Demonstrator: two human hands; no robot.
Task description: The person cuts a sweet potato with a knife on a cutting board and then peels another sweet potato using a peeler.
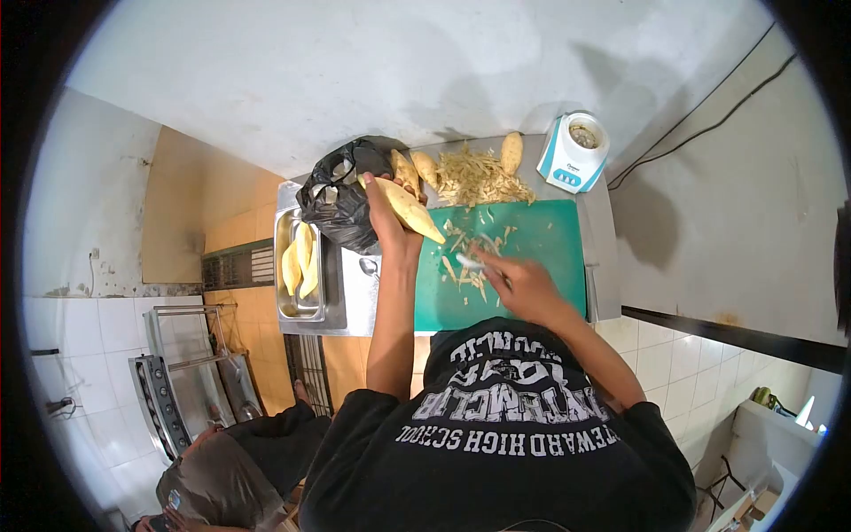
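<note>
My left hand is closed around a long yellow sweet potato, tilted with its tip toward the board. Its surface looks mostly peeled. My right hand is closed on a whitish tool, blurred by motion, that looks like a peeler. It hovers over the green cutting board, apart from the sweet potato. Thin peel strips lie scattered beneath it. Behind the board sits a heap of peelings, with an unpeeled sweet potato at its right and more to its left.
A black plastic bag stands left of the board. Several peeled sweet potatoes lie in a metal tray. A spoon rests on the counter. At back right is a white-and-blue appliance. Another person sits at lower left.
</note>
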